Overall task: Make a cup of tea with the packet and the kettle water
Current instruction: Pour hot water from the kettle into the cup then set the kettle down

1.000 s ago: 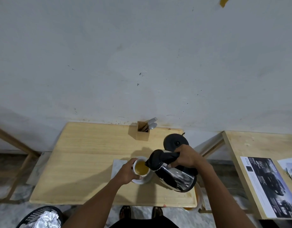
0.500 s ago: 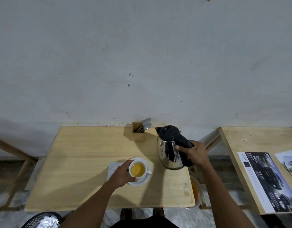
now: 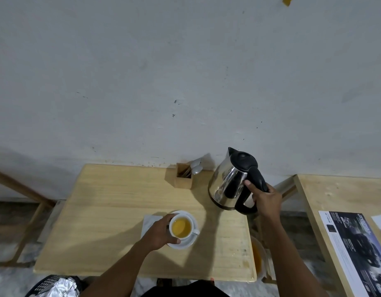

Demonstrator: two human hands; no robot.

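Observation:
A white cup (image 3: 181,227) full of yellow-orange tea stands on a white saucer (image 3: 190,241) near the front of the wooden table (image 3: 112,215). My left hand (image 3: 158,231) wraps around the cup's left side. The steel kettle (image 3: 232,181) with a black lid and handle stands upright at the table's back right corner. My right hand (image 3: 264,200) grips its black handle. A white paper (image 3: 149,221), maybe the packet or a napkin, lies under my left hand beside the saucer.
A wooden holder (image 3: 183,178) with spoons stands against the wall, left of the kettle. A second wooden table (image 3: 339,196) with printed sheets (image 3: 354,249) is to the right. An orange-filled bucket (image 3: 258,258) sits between the tables; a black bin (image 3: 54,286) is at lower left.
The kettle was tilted over the cup a second ago. My right hand swung it back and right, and it now stands upright at the table's back corner. My left hand stayed on the cup.

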